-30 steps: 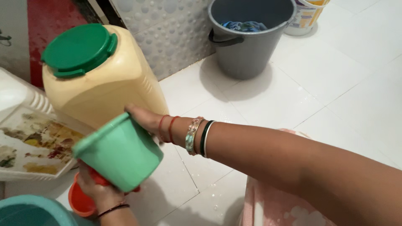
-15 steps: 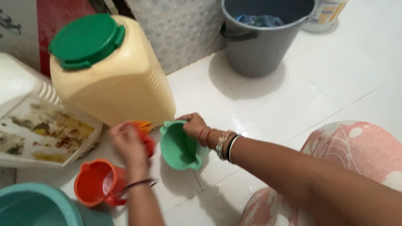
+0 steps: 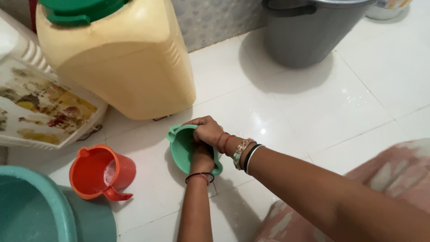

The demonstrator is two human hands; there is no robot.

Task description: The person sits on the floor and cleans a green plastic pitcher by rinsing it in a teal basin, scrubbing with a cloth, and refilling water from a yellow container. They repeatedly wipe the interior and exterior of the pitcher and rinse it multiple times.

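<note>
White glossy floor tiles (image 3: 313, 116), wet in spots, fill the scene, with a dotted white wall tile along the far edge. Largest of the things, far beyond the fingers, is a tall cream plastic drum (image 3: 121, 58) with a green screw lid (image 3: 76, 9). Off to the far right of the fingers stands a grey bucket (image 3: 313, 31), well apart from them. To the far left of the fingers lies a white plastic crate (image 3: 40, 107) with a stained, food-smeared top, touching the drum's side. Nearer the viewer and left of the fingers curves the rim of a teal tub (image 3: 31, 201). Just beside that tub, left of the fingers, an orange mug (image 3: 101, 172) stands upright on the floor with a little water inside. A pink patterned garment (image 3: 394, 166) shows at the lower right. Directly at the fingers lies the green mug (image 3: 181, 150), tipped on its side on the floor with its mouth facing left. The right hand (image 3: 207, 130), wearing bangles and red threads, has its fingers clamped over the mug's upper rim. The left hand (image 3: 201, 159), with a dark thread at the wrist, reaches into the mug; its fingers are hidden inside, so whether they are together or apart cannot be told.
</note>
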